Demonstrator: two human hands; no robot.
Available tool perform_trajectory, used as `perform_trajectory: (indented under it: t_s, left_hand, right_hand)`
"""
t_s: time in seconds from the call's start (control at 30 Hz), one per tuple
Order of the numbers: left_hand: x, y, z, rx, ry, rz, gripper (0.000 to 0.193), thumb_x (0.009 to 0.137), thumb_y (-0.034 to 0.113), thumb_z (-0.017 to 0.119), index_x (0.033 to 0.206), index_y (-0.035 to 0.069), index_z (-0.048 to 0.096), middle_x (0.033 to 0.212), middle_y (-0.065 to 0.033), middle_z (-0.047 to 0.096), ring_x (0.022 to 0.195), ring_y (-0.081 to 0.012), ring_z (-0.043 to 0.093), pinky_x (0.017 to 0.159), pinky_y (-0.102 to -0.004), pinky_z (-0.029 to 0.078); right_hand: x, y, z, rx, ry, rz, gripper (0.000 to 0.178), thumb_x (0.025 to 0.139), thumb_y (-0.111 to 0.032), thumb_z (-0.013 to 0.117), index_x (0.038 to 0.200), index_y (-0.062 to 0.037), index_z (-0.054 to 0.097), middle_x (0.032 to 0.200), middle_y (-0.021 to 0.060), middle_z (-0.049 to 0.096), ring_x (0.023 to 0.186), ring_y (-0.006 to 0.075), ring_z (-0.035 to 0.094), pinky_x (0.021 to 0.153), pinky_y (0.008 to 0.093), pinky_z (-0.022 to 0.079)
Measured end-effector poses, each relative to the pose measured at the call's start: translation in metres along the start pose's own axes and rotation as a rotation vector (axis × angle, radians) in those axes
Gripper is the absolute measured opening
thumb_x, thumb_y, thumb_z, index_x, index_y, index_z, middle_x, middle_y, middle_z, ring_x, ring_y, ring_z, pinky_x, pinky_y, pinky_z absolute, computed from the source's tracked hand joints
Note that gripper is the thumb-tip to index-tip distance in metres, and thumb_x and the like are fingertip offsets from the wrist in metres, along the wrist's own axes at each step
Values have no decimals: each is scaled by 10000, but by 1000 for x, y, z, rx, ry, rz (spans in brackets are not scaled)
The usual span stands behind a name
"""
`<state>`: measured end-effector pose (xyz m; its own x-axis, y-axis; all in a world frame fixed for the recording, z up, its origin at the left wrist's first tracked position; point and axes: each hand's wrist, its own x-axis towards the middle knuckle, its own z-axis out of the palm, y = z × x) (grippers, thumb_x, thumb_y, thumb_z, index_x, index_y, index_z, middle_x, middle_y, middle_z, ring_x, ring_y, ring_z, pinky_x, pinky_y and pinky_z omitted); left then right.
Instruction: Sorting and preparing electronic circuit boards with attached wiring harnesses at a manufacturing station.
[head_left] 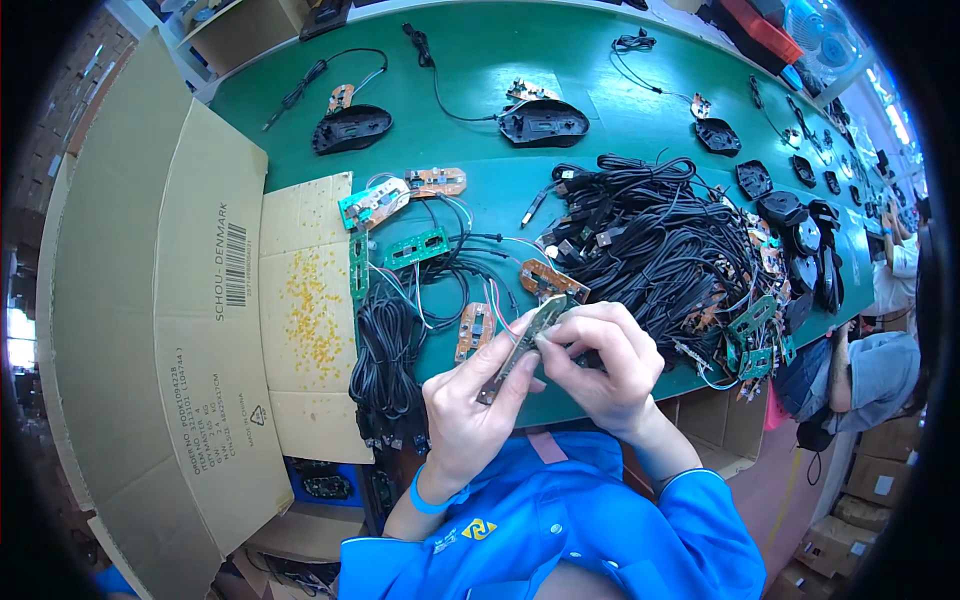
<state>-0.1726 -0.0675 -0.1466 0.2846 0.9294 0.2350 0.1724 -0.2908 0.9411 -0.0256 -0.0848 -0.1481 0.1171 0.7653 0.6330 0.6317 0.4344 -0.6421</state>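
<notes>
Over the table's near edge, my left hand (472, 402) grips a narrow mouse circuit board (522, 350) between thumb and fingers, tilted with its upper end away from me. My right hand (607, 362) is closed in a pinch against the board's face; whatever sits between its fingertips is hidden. Just beyond my hands lie a brown circuit board (541, 279) and another brown board (474, 330) with thin coloured wires. A green circuit board (416, 248) rests farther left. Next to my left hand hangs a bundle of coiled black cables (386, 345) at the table edge.
A big pile of black USB cables (640, 235) covers the table's middle, with circuit boards (755, 335) at its right. Black mouse shells (543, 122) with cables stand along the green table (470, 60). An open cardboard box (215, 330) with scattered yellow bits (315, 310) is at left.
</notes>
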Motion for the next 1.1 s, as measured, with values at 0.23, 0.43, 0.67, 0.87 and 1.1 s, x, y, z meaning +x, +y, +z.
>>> perform_trajectory:
  t_s: [0.23, 0.43, 0.67, 0.87, 1.1]
  left_hand:
    - [0, -6, 0, -34, 8, -66, 388, 807, -40, 681, 1192, 7, 658, 819, -100, 728, 581, -93, 628, 488, -212, 471]
    - [1, -11, -1, 12, 14, -1, 411, 799, -44, 682, 1202, 35, 664, 802, -92, 724, 555, -71, 568, 483, -214, 450]
    - [1, -9, -6, 45, -26, 24, 377, 814, -34, 676, 1188, 13, 663, 816, -100, 721, 536, -79, 589, 471, -210, 457]
    - [-1, -3, -9, -118, -58, -244, 356, 841, -3, 673, 1194, -29, 631, 816, -118, 716, 506, -110, 621, 447, -215, 475]
    - [3, -9, -11, -443, -35, -509, 327, 882, 55, 652, 1187, -53, 602, 751, -120, 698, 497, -137, 637, 436, -229, 479]
  right_hand:
    - [2, 0, 0, 10, -21, 13, 235, 683, 89, 736, 887, -2, 663, 900, 87, 642, 626, 107, 553, 488, 196, 456]
    - [6, -2, -2, -42, -84, 4, 207, 700, 70, 731, 880, 0, 657, 904, 89, 635, 632, 108, 554, 486, 196, 454]
    - [10, -4, -6, -53, -198, 60, 158, 718, 46, 713, 848, 0, 635, 884, 83, 617, 636, 122, 551, 496, 201, 457]
    - [14, 1, -7, -32, -250, 53, 165, 707, 30, 686, 840, -24, 604, 819, 65, 580, 612, 160, 521, 496, 253, 433]
    - [59, -5, -30, -4, -437, 44, 116, 719, 1, 667, 802, -32, 592, 798, 52, 566, 693, 165, 489, 602, 264, 432]
